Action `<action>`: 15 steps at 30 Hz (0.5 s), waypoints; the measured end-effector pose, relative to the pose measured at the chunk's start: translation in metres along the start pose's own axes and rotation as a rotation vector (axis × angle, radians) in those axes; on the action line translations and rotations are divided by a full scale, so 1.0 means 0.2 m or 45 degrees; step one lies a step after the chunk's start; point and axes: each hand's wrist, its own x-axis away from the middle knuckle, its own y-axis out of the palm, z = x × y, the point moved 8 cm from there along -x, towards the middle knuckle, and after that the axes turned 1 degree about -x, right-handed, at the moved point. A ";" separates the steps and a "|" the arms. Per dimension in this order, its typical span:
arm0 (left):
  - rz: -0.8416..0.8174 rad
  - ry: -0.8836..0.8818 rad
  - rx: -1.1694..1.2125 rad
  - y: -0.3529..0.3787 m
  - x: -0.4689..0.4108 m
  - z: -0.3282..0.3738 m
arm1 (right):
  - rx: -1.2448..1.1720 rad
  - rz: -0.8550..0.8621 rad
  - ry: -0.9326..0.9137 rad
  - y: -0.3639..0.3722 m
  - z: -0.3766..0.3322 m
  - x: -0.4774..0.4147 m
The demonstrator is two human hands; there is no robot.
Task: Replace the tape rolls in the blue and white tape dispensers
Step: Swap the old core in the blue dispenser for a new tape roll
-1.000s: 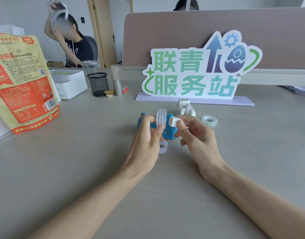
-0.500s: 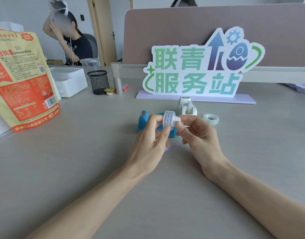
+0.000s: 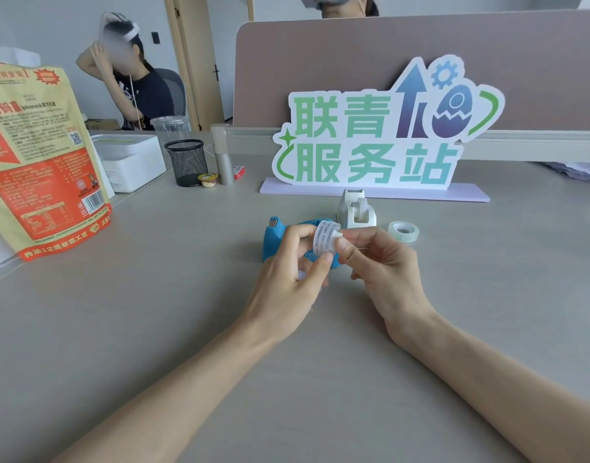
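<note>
My left hand (image 3: 286, 279) pinches a curled white printed label (image 3: 324, 241) between thumb and forefinger. A pale, roll-like piece (image 3: 301, 274) shows under its lower fingers; I cannot tell what it is. My right hand (image 3: 383, 272) pinches a small white piece (image 3: 337, 234) at the label's right edge, so both hands meet there. Right behind them the blue tape dispenser (image 3: 274, 237) stands on the table, partly hidden. The white tape dispenser (image 3: 356, 210) stands further back. A clear tape roll (image 3: 403, 230) lies flat to its right.
A cut-out sign (image 3: 380, 135) on a lilac base stands behind the dispensers. At left are a large orange snack bag (image 3: 43, 162), a white box (image 3: 133, 162) and a black mesh pen cup (image 3: 186, 162). A seated person (image 3: 136, 85) is at the back left.
The label strip stood straight up in my left fingers; now it is curled and my right fingertips with the white piece have closed against it. The head view has shifted slightly.
</note>
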 end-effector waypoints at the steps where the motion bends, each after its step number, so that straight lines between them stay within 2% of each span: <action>1: -0.004 -0.032 0.045 0.00 0.00 -0.01 | 0.001 0.010 -0.002 0.00 0.00 0.00; 6: -0.047 -0.054 0.130 0.01 0.00 0.00 | -0.033 0.030 0.042 -0.01 0.01 0.00; 11: 0.016 0.041 -0.096 -0.01 0.00 0.02 | -0.036 -0.115 0.030 0.04 -0.01 0.01; 15: 0.056 0.168 -0.193 -0.03 -0.02 0.04 | -0.079 -0.120 0.071 0.03 0.00 0.02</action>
